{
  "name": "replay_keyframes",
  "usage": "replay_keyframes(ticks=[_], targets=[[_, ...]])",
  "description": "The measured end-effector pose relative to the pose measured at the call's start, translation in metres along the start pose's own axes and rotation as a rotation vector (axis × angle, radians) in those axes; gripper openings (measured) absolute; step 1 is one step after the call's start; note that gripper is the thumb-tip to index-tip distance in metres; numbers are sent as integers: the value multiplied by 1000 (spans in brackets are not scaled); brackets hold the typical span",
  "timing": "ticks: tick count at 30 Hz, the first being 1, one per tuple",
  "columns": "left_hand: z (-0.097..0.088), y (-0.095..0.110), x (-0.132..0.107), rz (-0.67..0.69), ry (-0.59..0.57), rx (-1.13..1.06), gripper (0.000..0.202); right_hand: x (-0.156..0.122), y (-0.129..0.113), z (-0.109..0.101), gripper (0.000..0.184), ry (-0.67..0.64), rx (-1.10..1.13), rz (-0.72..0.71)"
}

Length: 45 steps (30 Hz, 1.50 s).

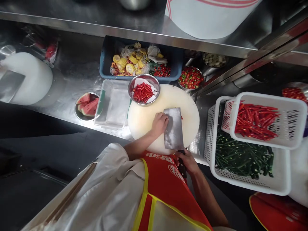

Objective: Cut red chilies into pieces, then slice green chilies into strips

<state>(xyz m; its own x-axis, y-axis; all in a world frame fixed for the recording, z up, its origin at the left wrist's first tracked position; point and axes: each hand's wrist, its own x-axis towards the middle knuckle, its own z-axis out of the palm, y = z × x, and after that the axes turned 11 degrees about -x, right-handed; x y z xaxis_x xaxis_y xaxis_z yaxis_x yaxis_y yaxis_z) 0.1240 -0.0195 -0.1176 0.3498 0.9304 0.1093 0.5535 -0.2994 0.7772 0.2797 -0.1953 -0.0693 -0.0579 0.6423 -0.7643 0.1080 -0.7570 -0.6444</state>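
My right hand (188, 161) is wrapped round the black handle of a cleaver (173, 128), whose broad blade points away from me over a round white cutting board (141, 122). My left hand (159, 124) rests on the board with its fingers curled against the blade's left side. Whatever those fingers may pin down is hidden. Small red chili pieces (182, 118) show just right of the blade. On the board's far left edge sits a steel bowl (131, 91) of red chilies (143, 92) on white paper.
A clear plastic tub (113, 102) and a bowl of watermelon (90, 107) stand left. Behind is a blue bin (104, 61) holding corn, beside chopped chilies (190, 77). White baskets (286, 173) of green and red chilies stand right. Another cleaver (11, 85) and board (38, 80) lie far left.
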Motion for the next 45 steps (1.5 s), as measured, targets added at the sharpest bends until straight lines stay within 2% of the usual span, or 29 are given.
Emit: replay_keyframes(ticks=[3,5,8,12,14,16,18,20,22,24,26,28,30,32,35,38,40,41,43,45], targets=[[11,12,3,-27,0,-19,15,-3,-2,5,17,2,94,-3],[3,19,4,4,-20,-21,16,-8,-8,7,18,14,119,-5],[-32,34,10,104,25,-31,18,-18,-28,12,18,12,98,-29],[-100,45,38,221,266,-12,18,-21,-76,27,14,-12,20,-173],[-130,37,59,228,361,1,16,-18,-101,37,10,-6,-20,-229],[-150,20,78,185,383,16,14,-16,-117,46,8,8,-50,-276],[-161,1,88,107,343,50,13,-18,-121,48,6,45,-83,-303],[-163,-9,86,62,329,87,12,-23,-113,44,7,127,-155,-304],[-158,-6,72,94,354,87,13,-33,-95,33,15,245,-299,-303],[-148,10,54,181,356,29,15,-45,-75,19,36,339,-496,-327],[-134,28,41,256,309,-58,16,-56,-56,9,57,381,-675,-353],[-117,41,36,285,254,-118,17,-66,-40,3,63,407,-808,-348],[-97,42,40,260,205,-144,20,-71,-27,2,59,423,-840,-324],[-73,34,51,225,99,-148,24,-72,-14,4,55,440,-717,-292],[-34,17,68,239,-191,-74,26,-66,11,4,48,465,-270,-226],[1,10,71,271,-372,88,42,-56,38,0,24,447,157,-184],[20,14,63,314,-404,136,46,-50,52,-3,14,414,258,-146],[27,17,57,336,-399,137,44,-46,55,-3,17,395,263,-121],[39,26,43,336,-338,114,39,-39,55,-1,25,350,246,-82],[50,33,30,264,-241,64,37,-31,47,5,28,296,251,-82]])
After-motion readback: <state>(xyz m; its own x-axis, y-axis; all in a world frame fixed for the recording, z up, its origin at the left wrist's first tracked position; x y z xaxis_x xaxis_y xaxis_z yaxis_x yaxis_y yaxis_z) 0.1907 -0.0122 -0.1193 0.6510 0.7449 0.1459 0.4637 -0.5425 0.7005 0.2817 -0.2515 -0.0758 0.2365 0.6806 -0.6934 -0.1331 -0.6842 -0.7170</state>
